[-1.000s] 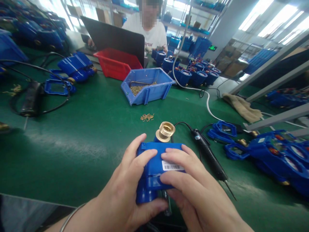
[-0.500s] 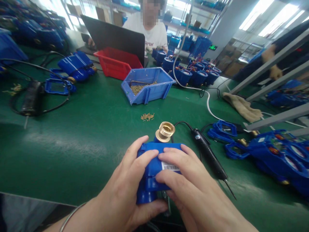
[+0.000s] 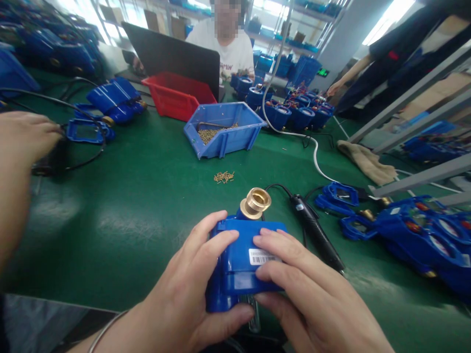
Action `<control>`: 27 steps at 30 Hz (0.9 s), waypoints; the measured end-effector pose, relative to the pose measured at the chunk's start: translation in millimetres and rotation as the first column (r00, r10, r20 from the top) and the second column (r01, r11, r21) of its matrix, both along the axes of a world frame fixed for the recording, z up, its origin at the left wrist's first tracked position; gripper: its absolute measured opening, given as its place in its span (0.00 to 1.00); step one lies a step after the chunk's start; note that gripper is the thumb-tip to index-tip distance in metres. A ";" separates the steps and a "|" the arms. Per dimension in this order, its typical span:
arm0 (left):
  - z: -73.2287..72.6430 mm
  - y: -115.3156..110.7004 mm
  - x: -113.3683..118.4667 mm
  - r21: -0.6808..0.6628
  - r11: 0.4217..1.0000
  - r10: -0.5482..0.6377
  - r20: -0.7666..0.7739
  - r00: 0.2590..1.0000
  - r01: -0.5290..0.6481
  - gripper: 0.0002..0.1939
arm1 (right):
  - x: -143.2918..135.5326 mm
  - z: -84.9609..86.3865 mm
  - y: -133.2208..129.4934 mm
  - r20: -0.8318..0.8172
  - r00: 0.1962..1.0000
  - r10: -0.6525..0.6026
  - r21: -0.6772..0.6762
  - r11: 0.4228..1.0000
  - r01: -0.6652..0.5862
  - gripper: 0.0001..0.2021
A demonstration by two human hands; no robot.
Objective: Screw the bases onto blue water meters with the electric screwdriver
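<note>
Both my hands are closed round a blue water meter above the front of the table. My left hand wraps its left side, with the thumb below and fingers on top. Across the right side of its lid lie the fingers of my right hand, partly over a white barcode label. A threaded brass fitting sticks out at the meter's far end. Below the lid shows a clear part, partly hidden. A black electric screwdriver lies right of the meter.
Loose brass screws lie before a blue bin of screws; a red bin stands behind. More blue meters crowd the right. A co-worker's hand covers another screwdriver at left. Another person sits behind a laptop.
A co-worker's hand has come in from the left over the other screwdriver. My right hand has shifted slightly right, baring more of the label. The standing person at right has moved.
</note>
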State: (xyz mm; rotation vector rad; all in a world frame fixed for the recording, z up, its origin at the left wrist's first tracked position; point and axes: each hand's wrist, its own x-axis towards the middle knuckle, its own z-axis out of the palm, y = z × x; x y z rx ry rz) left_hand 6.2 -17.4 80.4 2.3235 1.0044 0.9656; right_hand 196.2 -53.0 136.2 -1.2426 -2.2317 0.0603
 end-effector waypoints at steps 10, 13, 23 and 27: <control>-1.7 -1.1 -1.1 0.017 0.999 0.043 -0.034 0.998 -0.042 0.28 | 7.7 -14.8 0.0 -0.090 0.996 -0.016 0.073 0.997 0.023 0.06; -1.1 0.2 -0.7 0.029 0.999 0.038 -0.039 0.999 -0.037 0.28 | 7.8 -16.4 2.9 -0.079 0.997 -0.012 0.049 0.999 0.016 0.06; 6.7 5.1 -3.8 0.092 0.987 -0.134 0.038 0.990 0.130 0.10 | 11.4 -19.2 7.8 -0.107 0.993 0.047 -0.033 0.998 -0.051 0.08; 12.1 6.3 -6.4 0.041 0.992 -0.118 0.004 0.993 0.117 0.10 | 10.7 -26.5 14.0 -0.210 0.976 0.052 -0.135 0.987 -0.082 0.13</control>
